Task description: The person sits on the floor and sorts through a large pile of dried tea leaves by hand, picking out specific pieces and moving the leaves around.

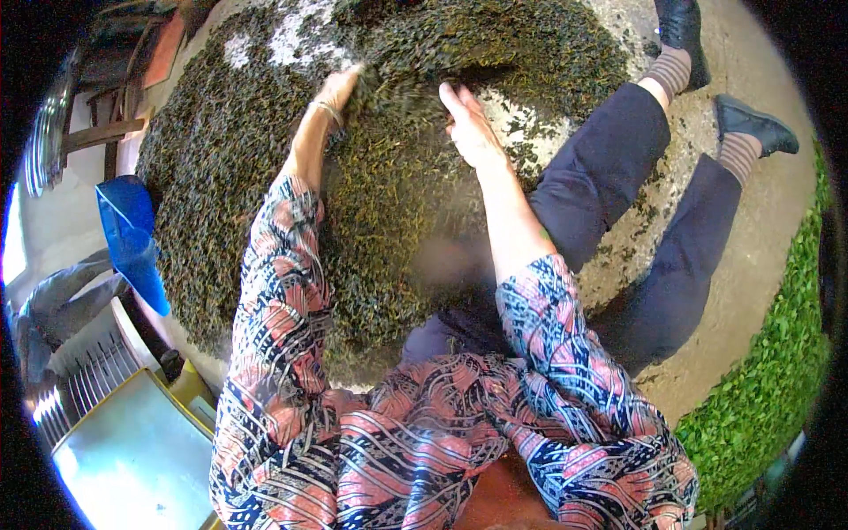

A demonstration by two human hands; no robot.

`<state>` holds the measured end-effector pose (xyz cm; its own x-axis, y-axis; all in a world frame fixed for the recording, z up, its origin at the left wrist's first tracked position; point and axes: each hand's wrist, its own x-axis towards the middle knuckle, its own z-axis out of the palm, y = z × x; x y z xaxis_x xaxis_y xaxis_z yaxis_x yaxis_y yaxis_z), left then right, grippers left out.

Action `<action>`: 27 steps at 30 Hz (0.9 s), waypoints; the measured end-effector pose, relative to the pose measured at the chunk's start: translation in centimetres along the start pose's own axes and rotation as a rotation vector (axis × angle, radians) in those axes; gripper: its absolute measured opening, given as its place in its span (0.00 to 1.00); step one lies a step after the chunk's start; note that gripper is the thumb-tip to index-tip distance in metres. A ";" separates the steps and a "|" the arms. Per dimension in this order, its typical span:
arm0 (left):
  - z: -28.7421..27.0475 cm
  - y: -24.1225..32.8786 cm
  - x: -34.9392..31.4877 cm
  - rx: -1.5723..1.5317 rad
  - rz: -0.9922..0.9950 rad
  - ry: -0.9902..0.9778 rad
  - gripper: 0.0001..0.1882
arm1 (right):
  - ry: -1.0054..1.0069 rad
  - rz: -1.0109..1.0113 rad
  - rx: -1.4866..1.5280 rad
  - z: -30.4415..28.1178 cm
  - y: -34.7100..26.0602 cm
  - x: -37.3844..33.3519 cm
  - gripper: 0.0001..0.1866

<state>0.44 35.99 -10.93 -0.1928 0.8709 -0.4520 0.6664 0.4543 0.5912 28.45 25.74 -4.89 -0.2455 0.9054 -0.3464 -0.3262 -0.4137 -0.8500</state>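
Observation:
A wide heap of dark, curled leaves, like drying tea leaves (221, 203), lies spread over the floor in front of me. My left hand (340, 88) reaches into its far part, with a band round the wrist and the fingers mostly hidden and blurred among the leaves. To its right, my right hand (473, 132) is at the edge of a thick clump, thumb and visible fingers stretched out, a ring on one finger. Leaves between the two hands are smeared by motion. Beside my right hand, a pale patch of floor (530, 132) shows through scattered bits.
My legs (609, 168) stretch out to the far right, ending in dark shoes (755, 126). Fresh green leaves (768, 362) form a bank along the right. At left stand a blue plastic scoop or bin (131, 230), a pale metal-like panel (132, 455) and a wooden frame (104, 134).

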 end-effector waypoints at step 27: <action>-4.3 0.5 -32.0 0.548 0.482 0.489 0.32 | -0.539 -1.003 -1.140 5.6 0.5 -11.2 0.34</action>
<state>3.87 9.20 6.71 -0.0047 0.9845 0.1754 0.9826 -0.0281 0.1837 25.92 14.87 0.84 -0.7189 0.5144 0.4675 0.2095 0.8016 -0.5599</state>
